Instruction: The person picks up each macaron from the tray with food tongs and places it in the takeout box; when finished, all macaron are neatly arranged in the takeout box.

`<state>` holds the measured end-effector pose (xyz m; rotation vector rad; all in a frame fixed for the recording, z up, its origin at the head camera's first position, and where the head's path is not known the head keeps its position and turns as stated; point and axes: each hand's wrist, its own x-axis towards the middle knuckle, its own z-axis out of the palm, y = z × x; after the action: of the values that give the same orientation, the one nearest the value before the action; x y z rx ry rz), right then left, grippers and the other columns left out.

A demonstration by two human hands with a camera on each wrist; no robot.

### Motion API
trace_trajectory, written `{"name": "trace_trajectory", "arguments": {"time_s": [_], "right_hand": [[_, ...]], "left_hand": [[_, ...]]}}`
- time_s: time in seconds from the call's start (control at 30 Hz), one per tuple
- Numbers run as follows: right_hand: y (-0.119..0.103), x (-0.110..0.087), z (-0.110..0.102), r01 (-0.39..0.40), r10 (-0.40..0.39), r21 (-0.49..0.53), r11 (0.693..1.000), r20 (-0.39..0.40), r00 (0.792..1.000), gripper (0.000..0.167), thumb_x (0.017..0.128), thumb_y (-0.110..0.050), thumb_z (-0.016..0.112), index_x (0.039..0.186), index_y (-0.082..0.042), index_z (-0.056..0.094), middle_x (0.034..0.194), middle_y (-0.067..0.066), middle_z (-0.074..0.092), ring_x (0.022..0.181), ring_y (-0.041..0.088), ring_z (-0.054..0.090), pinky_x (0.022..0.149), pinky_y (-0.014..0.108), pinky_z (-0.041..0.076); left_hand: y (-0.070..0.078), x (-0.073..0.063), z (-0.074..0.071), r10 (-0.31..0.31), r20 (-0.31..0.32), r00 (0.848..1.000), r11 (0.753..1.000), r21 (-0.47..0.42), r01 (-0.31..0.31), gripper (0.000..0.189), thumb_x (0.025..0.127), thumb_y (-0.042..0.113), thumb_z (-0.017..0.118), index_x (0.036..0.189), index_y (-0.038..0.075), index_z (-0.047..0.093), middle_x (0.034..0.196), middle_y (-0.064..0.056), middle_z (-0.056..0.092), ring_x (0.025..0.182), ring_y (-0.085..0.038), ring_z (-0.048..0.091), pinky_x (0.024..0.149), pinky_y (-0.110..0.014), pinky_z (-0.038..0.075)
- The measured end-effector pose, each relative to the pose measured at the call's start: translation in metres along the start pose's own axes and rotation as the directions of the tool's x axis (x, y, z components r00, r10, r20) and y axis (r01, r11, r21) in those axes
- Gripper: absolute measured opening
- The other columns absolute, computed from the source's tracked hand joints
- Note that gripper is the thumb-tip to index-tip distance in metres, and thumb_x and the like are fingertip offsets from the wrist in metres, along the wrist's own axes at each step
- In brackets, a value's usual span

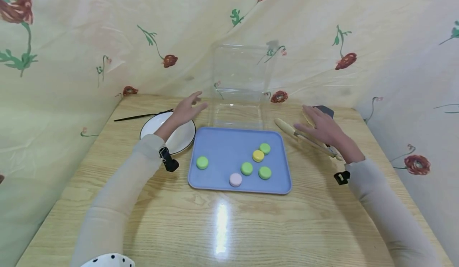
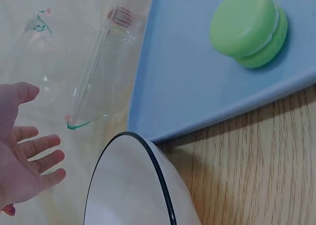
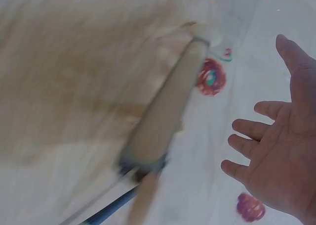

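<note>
My left hand hovers above the white bowl with a dark rim, fingers extended and nothing in them. In the left wrist view, the same hand is spread beside the bowl. My right hand is held above tongs with pale wooden-looking tips. Its fingers are relaxed and empty in the right wrist view, where the tongs look blurred. Between the hands lies a blue tray bearing several green macarons, one yellow macaron and one pale pink macaron.
Behind the tray stands a clear plastic box with its lid raised against the flowered cloth. A thin black utensil lies behind the bowl. A dark spatula head shows past the right hand. Everything sits on a wooden table.
</note>
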<state>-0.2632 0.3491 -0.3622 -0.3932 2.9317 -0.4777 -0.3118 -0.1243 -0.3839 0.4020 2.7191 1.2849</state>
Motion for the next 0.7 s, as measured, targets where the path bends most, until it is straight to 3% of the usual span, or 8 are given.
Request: {"name": "trace_trajectory", "arguments": {"time_s": [0.3, 0.53, 0.7], "right_hand": [[0.029, -0.014, 0.007, -0.072, 0.069, 0.052, 0.996, 0.070, 0.995, 0.109, 0.095, -0.061, 0.062, 0.164, -0.005, -0.002, 0.168, 0.030, 0.004, 0.153, 0.054, 0.007, 0.117, 0.076, 0.017], [0.045, -0.010, 0.014, -0.119, 0.107, 0.111, 0.987, 0.108, 0.988, 0.114, 0.091, -0.061, 0.067, 0.164, -0.009, -0.005, 0.167, 0.034, 0.002, 0.149, 0.059, 0.013, 0.113, 0.077, 0.025], [0.056, -0.008, 0.018, -0.103, 0.086, 0.144, 0.984, 0.116, 0.990, 0.114, 0.092, -0.056, 0.070, 0.164, -0.007, -0.004, 0.166, 0.034, 0.008, 0.148, 0.058, 0.019, 0.113, 0.075, 0.029]], "left_hand": [[0.000, 0.003, 0.004, -0.032, 0.029, 0.999, 0.979, -0.198, 0.037, 0.071, 0.104, 0.026, 0.059, 0.162, 0.008, 0.024, 0.149, -0.025, 0.050, 0.140, -0.038, 0.048, 0.113, -0.052, 0.046], [-0.004, 0.006, 0.004, -0.067, 0.079, 0.995, 0.964, -0.252, 0.085, 0.069, 0.104, 0.018, 0.059, 0.161, 0.004, 0.024, 0.147, -0.026, 0.052, 0.135, -0.040, 0.053, 0.114, -0.052, 0.047], [-0.007, 0.010, 0.006, -0.072, 0.102, 0.992, 0.942, -0.320, 0.102, 0.065, 0.103, 0.012, 0.059, 0.159, -0.002, 0.028, 0.143, -0.029, 0.055, 0.129, -0.042, 0.058, 0.113, -0.049, 0.049]]}}
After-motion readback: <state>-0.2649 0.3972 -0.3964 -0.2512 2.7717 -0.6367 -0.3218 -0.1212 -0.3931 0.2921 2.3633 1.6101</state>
